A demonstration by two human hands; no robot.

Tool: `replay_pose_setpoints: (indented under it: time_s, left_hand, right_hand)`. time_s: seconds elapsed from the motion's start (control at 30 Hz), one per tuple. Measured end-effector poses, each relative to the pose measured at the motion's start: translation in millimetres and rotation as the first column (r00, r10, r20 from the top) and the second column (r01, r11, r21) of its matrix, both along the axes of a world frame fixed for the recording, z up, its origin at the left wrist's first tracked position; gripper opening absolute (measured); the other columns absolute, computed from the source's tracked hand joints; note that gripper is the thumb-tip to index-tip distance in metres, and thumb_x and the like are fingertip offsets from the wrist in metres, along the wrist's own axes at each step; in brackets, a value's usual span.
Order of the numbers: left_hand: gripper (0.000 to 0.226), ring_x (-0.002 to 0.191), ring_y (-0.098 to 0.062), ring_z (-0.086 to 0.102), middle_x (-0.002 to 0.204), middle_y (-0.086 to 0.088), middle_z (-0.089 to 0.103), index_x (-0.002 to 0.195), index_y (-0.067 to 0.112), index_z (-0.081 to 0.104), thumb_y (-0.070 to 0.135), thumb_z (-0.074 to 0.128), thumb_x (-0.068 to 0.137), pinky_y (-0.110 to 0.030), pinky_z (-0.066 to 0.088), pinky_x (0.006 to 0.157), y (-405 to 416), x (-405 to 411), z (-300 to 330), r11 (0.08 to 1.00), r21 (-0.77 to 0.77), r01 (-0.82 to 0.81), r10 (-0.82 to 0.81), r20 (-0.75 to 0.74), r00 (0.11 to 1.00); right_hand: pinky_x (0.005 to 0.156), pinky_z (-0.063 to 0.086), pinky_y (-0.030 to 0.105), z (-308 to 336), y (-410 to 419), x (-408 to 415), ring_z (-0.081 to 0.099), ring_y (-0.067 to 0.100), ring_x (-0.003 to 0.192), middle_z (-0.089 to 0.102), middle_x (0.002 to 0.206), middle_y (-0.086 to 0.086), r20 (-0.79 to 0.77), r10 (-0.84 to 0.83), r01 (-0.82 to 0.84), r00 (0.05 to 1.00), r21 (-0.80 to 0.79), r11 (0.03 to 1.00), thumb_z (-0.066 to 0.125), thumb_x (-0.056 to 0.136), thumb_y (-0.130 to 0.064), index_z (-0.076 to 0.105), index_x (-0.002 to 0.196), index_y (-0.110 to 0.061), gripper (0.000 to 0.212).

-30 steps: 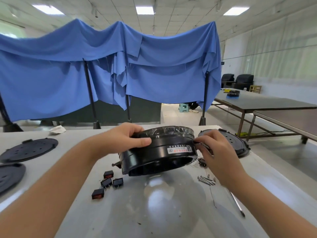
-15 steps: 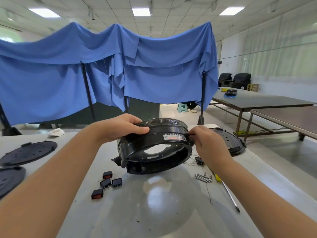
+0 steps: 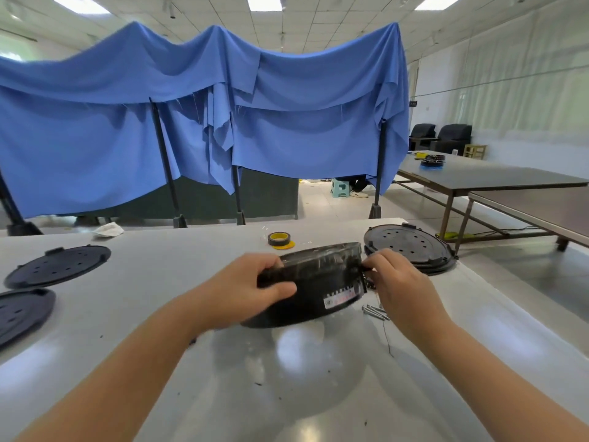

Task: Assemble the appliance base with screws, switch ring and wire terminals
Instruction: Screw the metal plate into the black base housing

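Black base mid-table, gripped at its left rim by left hand, right hand pinching something small at its right edge; screws loose beside it, so assembly seemingly early.

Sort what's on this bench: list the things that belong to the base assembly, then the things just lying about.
Belongs to the job:
- black appliance base, gripped by the left hand
- right hand, at the base's right edge
- loose screws beside it
- black perforated covers: one right, two left

Probably just lying about:
- yellow tape roll
- crumpled white cloth
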State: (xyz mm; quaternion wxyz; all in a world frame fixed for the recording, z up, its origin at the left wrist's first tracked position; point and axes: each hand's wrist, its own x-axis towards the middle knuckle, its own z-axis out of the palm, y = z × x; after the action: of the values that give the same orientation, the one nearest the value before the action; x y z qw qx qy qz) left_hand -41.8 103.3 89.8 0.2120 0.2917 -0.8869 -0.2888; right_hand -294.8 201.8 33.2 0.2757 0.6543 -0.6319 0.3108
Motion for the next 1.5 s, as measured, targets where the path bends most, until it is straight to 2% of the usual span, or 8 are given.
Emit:
replay_pose_setpoints:
  time_s: [0.17, 0.3, 0.43, 0.67, 0.97, 1.23, 1.33, 1.5]
  left_hand:
    - [0.018, 0.079, -0.003, 0.054, 0.076, 0.019, 0.057, 0.075, 0.035, 0.054, 0.034, 0.069, 0.086, -0.016, 0.034, 0.069, 28.8, 8.7, -48.6, 0.984, -0.176, -0.022, 0.014, -0.048, 0.999]
    - [0.021, 0.080, 0.004, 0.047, 0.075, 0.021, 0.048, 0.078, 0.033, 0.050, 0.034, 0.069, 0.085, -0.023, 0.028, 0.093, 44.3, 6.9, -74.0, 0.930, -0.369, 0.008, -0.005, 0.010, 1.000]
    - [0.019, 0.080, 0.004, 0.043, 0.078, 0.022, 0.046, 0.080, 0.035, 0.048, 0.042, 0.063, 0.087, -0.018, 0.024, 0.096, 50.8, 7.5, -85.0, 0.916, -0.400, 0.021, 0.012, 0.079, 0.997]
    - [0.028, 0.080, -0.004, 0.042, 0.082, 0.017, 0.045, 0.082, 0.032, 0.042, 0.059, 0.045, 0.089, -0.023, 0.032, 0.076, 50.5, 0.2, -64.7, 0.884, -0.454, 0.109, 0.041, 0.309, 0.950]
    - [0.034, 0.085, 0.000, 0.046, 0.089, 0.016, 0.052, 0.094, 0.033, 0.051, 0.063, 0.059, 0.081, -0.013, 0.035, 0.065, 48.6, -33.0, -24.7, 0.937, -0.234, 0.258, -0.132, 0.449, 0.884]
    - [0.014, 0.085, -0.011, 0.052, 0.081, 0.009, 0.053, 0.084, 0.024, 0.051, 0.035, 0.057, 0.090, -0.025, 0.044, 0.069, 45.1, -50.0, -22.4, 0.928, -0.224, 0.298, -0.189, 0.406, 0.894]
    - [0.016, 0.077, -0.005, 0.052, 0.078, 0.009, 0.055, 0.081, 0.025, 0.052, 0.038, 0.058, 0.089, -0.026, 0.047, 0.069, 39.8, -44.2, -13.7, 0.936, -0.210, 0.281, -0.200, 0.336, 0.920]
    - [0.014, 0.075, -0.005, 0.053, 0.077, 0.011, 0.058, 0.082, 0.029, 0.057, 0.040, 0.058, 0.089, -0.029, 0.048, 0.067, 32.6, -34.8, -4.0, 0.943, -0.245, 0.224, -0.167, 0.235, 0.958]
  right_hand:
    - [0.056, 0.056, 0.033, -19.4, 14.3, -2.4, 0.063, 0.023, 0.080, 0.064, 0.096, 0.005, 0.009, 0.033, -0.033, 0.999, 0.012, 0.999, 0.073, 0.080, -0.009, 0.066, 0.095, -0.005, 0.017]
    - [0.074, 0.047, 0.021, -27.5, 17.8, -16.1, 0.053, 0.004, 0.091, 0.051, 0.112, -0.011, 0.318, -0.038, -0.052, 0.947, 0.269, 0.962, 0.079, 0.075, -0.035, 0.055, 0.118, -0.024, 0.050]
    - [0.089, 0.046, 0.022, -28.8, 14.8, -15.0, 0.052, 0.001, 0.105, 0.048, 0.121, -0.012, 0.548, -0.033, -0.209, 0.836, 0.373, 0.904, 0.078, 0.076, -0.033, 0.042, 0.135, -0.032, 0.069]
    - [0.098, 0.038, 0.021, -32.3, 12.1, -9.1, 0.048, 0.002, 0.110, 0.046, 0.118, -0.014, 0.523, -0.021, -0.212, 0.852, 0.382, 0.900, 0.069, 0.081, -0.013, 0.055, 0.123, -0.032, 0.048]
    - [0.086, 0.039, 0.011, -41.6, 18.9, -7.1, 0.052, 0.003, 0.101, 0.055, 0.103, -0.009, 0.513, 0.106, -0.239, 0.852, 0.200, 0.950, 0.072, 0.074, 0.001, 0.065, 0.100, -0.026, 0.038]
    - [0.083, 0.043, 0.011, -40.6, 21.7, -13.8, 0.056, 0.000, 0.095, 0.058, 0.095, -0.016, 0.526, 0.027, -0.101, 0.850, 0.112, 0.989, 0.070, 0.079, -0.002, 0.062, 0.106, -0.028, 0.038]
    - [0.085, 0.043, 0.024, -47.3, 22.0, -19.9, 0.055, 0.007, 0.095, 0.058, 0.093, -0.016, 0.505, -0.130, 0.003, 0.853, 0.244, 0.970, 0.069, 0.084, -0.012, 0.066, 0.099, -0.026, 0.021]
    - [0.082, 0.034, 0.022, -51.8, 15.1, -23.1, 0.045, 0.009, 0.098, 0.055, 0.094, -0.016, 0.353, -0.275, 0.112, 0.894, 0.419, 0.901, 0.065, 0.087, -0.028, 0.067, 0.097, -0.030, 0.011]
